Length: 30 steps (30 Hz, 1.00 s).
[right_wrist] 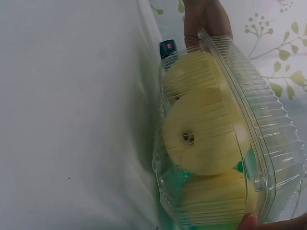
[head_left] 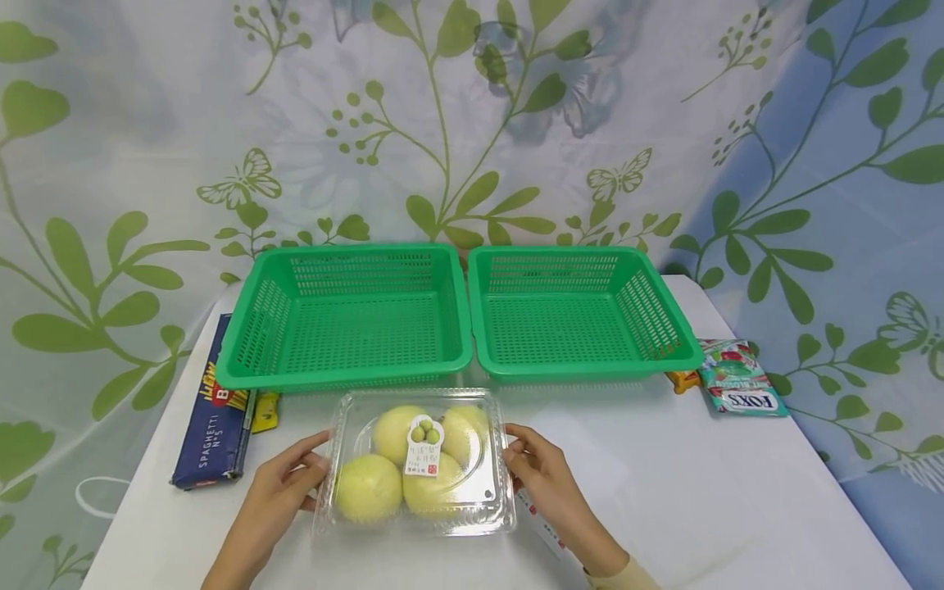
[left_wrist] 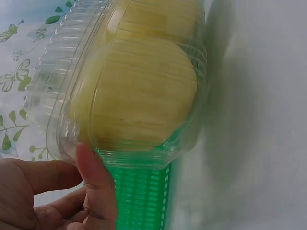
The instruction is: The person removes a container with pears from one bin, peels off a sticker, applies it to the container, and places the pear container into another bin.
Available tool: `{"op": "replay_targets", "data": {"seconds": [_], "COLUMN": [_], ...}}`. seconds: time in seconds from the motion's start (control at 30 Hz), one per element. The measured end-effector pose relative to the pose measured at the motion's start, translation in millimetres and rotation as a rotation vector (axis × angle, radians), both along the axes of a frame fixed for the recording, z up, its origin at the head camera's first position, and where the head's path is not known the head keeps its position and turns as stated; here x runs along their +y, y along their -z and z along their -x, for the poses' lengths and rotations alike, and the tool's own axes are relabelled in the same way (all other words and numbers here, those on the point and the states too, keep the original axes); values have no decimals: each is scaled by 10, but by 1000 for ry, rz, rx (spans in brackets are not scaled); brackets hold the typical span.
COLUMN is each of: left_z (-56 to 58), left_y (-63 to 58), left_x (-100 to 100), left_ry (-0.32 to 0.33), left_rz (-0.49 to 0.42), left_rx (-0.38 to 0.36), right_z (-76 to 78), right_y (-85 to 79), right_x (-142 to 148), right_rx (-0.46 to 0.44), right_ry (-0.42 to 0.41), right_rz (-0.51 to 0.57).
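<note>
Both hands hold a clear plastic clamshell box (head_left: 492, 515) of several round pale-yellow fruits (head_left: 369, 489), a white label (head_left: 423, 460) on its lid. In the head view, my left hand (head_left: 276, 487) grips its left side and my right hand (head_left: 549, 483) its right side. The left wrist view shows the thumb and index finger of the left hand (left_wrist: 62, 191) pinching a corner near the lid seam. In the right wrist view, fingertips of the right hand (right_wrist: 268, 224) press the near end of the rim. The box tilts a little, close over the white table.
Two green baskets (head_left: 347, 382) (head_left: 590, 370) stand side by side behind the box. A blue spaghetti box (head_left: 210, 438) and a yellow packet (head_left: 265, 412) lie left; a Fox's sweet bag (head_left: 741, 381) and an orange packet (head_left: 683, 380) lie right. A printed paper strip (head_left: 542, 528) lies by the right wrist.
</note>
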<state>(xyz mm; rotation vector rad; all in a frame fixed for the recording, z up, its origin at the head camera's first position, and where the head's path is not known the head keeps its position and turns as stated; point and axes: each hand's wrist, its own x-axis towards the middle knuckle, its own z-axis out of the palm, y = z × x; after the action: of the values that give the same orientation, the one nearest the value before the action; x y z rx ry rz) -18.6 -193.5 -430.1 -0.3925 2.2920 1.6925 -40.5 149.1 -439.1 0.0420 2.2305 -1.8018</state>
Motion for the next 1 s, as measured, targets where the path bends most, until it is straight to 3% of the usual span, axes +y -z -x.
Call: {"op": "replay_targets", "data": {"seconds": [0.3,0.63,1.0], "left_z": [-83,-105,-129], "left_y": [-60,-103,-72], "left_x": [-42,-40,-101], "left_ry": [39,31,109], "left_rz": [-95,-117,-221], "left_rx": [10,13,177], "right_z": [-100,-139,-159], "right_y": [-181,-224,-364], "right_x": [76,84,135], "right_rx": [-14,-21,22], "right_ry": [-6,12,35], "right_rz": [34,80,126]}}
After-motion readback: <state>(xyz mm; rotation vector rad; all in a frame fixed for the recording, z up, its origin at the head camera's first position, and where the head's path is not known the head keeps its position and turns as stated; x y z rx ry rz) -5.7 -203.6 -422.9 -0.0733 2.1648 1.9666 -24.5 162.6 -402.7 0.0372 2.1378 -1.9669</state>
